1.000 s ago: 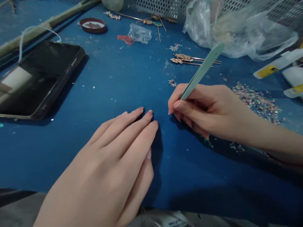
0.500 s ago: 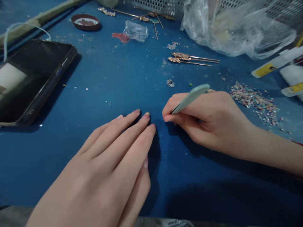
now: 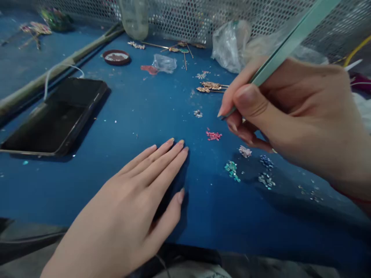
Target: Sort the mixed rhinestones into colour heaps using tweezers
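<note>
My left hand [image 3: 136, 193] lies palm down on the blue tabletop, fingers stretched out and thumb apart, with nothing in it. Raised above the table, my right hand [image 3: 295, 112] pinches pale green tweezers [image 3: 290, 42] between thumb and fingers, their dark tip pointing down and left. I cannot make out whether the tip holds anything. Under and beside this hand lie little heaps of tiny bits: a pink heap [image 3: 213, 135], a pale pink heap [image 3: 245, 151], a teal heap [image 3: 232, 171], a dark blue heap [image 3: 266, 162] and a silvery heap [image 3: 266, 180].
A phone [image 3: 58, 116] with a white cable lies at left beside a long pole [image 3: 60, 67]. Farther back are a round brown dish [image 3: 116, 57], gold hairpins [image 3: 210, 86], clear plastic bags [image 3: 232, 46] and a perforated metal basket [image 3: 185, 19].
My right hand has lifted off the table with the tweezers, uncovering the coloured heaps. My left thumb has spread away from the fingers. The camera view has shifted.
</note>
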{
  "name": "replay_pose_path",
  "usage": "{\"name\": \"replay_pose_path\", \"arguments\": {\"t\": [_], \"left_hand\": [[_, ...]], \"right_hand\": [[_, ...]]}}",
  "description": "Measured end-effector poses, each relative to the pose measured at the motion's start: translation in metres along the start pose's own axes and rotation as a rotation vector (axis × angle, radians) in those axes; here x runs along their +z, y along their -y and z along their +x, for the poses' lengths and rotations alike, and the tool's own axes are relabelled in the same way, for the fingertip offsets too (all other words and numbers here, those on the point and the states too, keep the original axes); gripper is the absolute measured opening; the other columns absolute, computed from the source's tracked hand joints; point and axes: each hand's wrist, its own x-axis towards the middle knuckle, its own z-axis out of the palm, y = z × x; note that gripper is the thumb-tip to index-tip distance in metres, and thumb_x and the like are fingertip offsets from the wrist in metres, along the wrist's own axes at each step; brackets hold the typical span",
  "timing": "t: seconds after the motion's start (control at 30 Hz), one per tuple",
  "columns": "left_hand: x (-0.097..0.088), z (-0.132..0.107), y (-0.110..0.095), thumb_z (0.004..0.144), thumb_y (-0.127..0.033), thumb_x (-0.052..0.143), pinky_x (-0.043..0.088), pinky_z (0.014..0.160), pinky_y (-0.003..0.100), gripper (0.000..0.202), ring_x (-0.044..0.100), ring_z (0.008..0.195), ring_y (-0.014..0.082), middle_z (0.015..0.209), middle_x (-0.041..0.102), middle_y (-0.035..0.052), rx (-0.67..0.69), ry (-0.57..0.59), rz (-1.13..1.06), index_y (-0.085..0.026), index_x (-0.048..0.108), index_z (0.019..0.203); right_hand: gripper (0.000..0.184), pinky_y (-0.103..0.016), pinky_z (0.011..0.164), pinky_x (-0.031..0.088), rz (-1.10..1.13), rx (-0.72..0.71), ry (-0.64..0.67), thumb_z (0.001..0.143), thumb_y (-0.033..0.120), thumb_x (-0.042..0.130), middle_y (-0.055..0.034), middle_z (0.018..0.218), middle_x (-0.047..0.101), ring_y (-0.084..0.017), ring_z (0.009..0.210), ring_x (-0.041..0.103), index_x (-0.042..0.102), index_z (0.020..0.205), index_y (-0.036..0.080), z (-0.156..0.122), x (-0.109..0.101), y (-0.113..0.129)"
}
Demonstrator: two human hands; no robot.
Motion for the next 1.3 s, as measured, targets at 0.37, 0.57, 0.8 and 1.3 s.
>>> {"name": "replay_pose_path", "arguments": {"t": [0.37,0.57,0.8,1.3], "left_hand": [[-0.018,0.032,0.005,0.111,-0.048,0.025,0.017,0.136,0.041,0.059,0.017,0.162,0.0178,0.172,0.018,-0.0029,0.093,0.334,0.029,-0.026,0.022,0.166],[-0.014,0.012,-0.005,0.111,-0.04,0.02,0.035,0.129,0.049,0.06,0.034,0.157,0.0267,0.167,0.033,0.0116,-0.077,0.161,0.26,-0.012,0.035,0.161],[-0.031,-0.032,-0.002,0.109,-0.025,0.015,0.031,0.117,0.078,0.061,0.028,0.157,0.0434,0.151,0.057,0.0209,-0.084,-0.012,0.393,-0.016,0.072,0.128],[-0.041,0.032,-0.042,0.085,-0.059,0.077,0.054,0.064,0.018,0.047,0.061,0.065,0.0094,0.07,0.066,0.0011,-0.124,-0.192,-1.258,-0.014,0.068,0.073]], "right_hand": [[0.021,-0.027,0.054,0.04,-0.082,-0.233,0.144,0.105,0.024,0.053,0.0007,0.071,0.058,-0.01,0.057,0.05,0.061,0.087,0.018,0.0,-0.013,-0.009],[0.021,-0.026,0.051,0.041,-0.02,-0.222,0.118,0.105,0.026,0.054,0.002,0.07,0.057,-0.009,0.054,0.052,0.059,0.085,0.02,0.0,-0.015,-0.004],[0.021,-0.023,0.05,0.042,0.021,-0.225,0.142,0.104,0.027,0.057,0.0027,0.069,0.058,-0.008,0.052,0.052,0.061,0.085,0.019,0.003,-0.019,-0.007],[0.016,-0.019,0.058,0.052,0.35,-0.429,0.122,0.1,0.028,0.066,0.0032,0.079,0.068,-0.007,0.066,0.064,0.064,0.087,0.02,-0.036,0.003,0.037]]}}
